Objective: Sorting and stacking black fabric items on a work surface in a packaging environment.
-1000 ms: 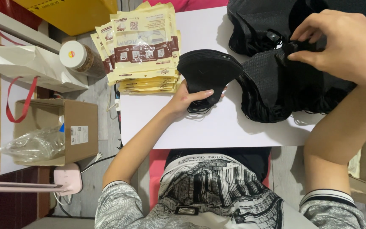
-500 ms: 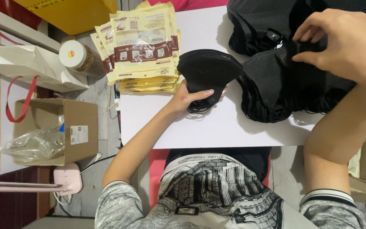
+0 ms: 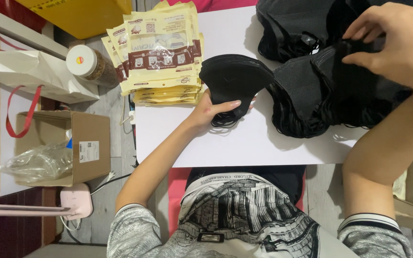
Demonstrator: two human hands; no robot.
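The left hand (image 3: 211,111) grips a small stack of black masks (image 3: 235,79) from beneath, thumb laid across its lower edge, ear loops dangling under the palm. Just beyond this stack lies a pile of tan packets (image 3: 161,52). The right hand (image 3: 397,40) pinches what seems one mask atop the large black heap (image 3: 321,95), well right of the held stack, on the white table (image 3: 244,143).

Bright, even overhead light is washing the white desk (image 3: 178,143) almost to glare, while soft shadows are falling just near the black mask pile (image 3: 321,95) and under the right forearm. The far-right hand (image 3: 397,43) is looking slightly soft. The floor at the left edge is sitting dimmer, and the black fabric is losing detail.
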